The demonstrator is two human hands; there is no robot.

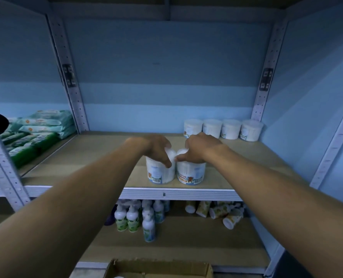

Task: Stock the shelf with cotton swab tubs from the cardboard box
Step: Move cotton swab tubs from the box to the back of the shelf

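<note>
Two white cotton swab tubs stand side by side near the front edge of the wooden shelf [90,157]. My left hand [156,149] grips the left tub [159,174] from above, fingers curled over its lid. My right hand [198,149] grips the right tub [190,174] the same way; its label reads "cotton buds". Several more tubs [221,129] stand in a row at the back right of the same shelf. The open cardboard box [158,267] shows at the bottom edge, its contents mostly out of view.
Stacked wipe packs [42,127] fill the neighbouring bay on the left. On the lower shelf stand white pump bottles [134,215] and several fallen small bottles [222,213]. Perforated metal uprights [74,97] frame the bay.
</note>
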